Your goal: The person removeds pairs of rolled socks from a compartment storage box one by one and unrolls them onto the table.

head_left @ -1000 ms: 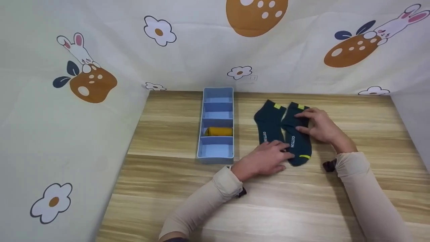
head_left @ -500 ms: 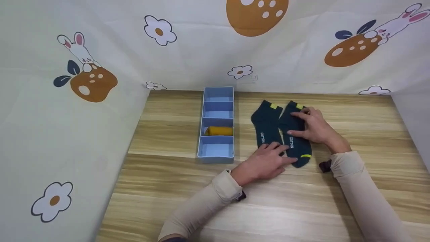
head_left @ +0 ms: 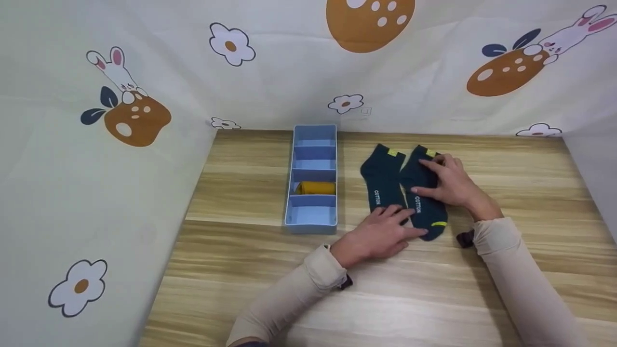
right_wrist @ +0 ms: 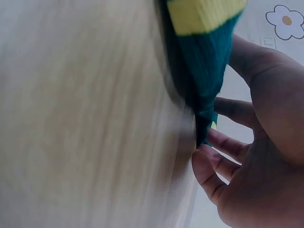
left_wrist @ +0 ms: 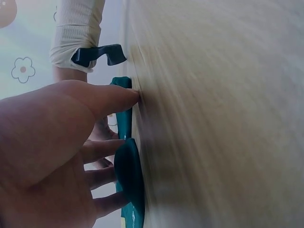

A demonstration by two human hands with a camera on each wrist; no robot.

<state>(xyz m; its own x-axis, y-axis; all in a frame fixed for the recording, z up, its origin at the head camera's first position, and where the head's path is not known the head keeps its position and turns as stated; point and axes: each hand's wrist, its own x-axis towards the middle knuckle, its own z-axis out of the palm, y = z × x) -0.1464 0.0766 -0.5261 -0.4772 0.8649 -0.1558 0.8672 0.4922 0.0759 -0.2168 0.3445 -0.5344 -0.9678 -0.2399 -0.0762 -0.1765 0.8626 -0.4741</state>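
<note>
Two dark green ankle socks with yellow tabs lie flat side by side in the head view: the left sock [head_left: 383, 166] and the right sock [head_left: 414, 174]. Both carry white "COTTON" lettering. Across their toe ends spreads my left hand [head_left: 378, 233], fingertips touching both socks and the left toe hidden beneath it. My right hand [head_left: 453, 183] rests its spread fingers on the right sock's upper half and outer edge. In the right wrist view, the yellow-banded toe [right_wrist: 204, 14] of that sock is near, with fingertips along the sock's edge.
Left of the socks stands a blue divided organizer box [head_left: 311, 230]. One compartment holds a rolled mustard-yellow cloth item [head_left: 316, 188]. The wood-grain table [head_left: 231, 197] meets a patterned curtain [head_left: 289, 86] at the back and left.
The socks have shifted slightly left, and the right hand has moved left along with them. The left hand has barely moved. During the last half second both hands stay nearly still.
</note>
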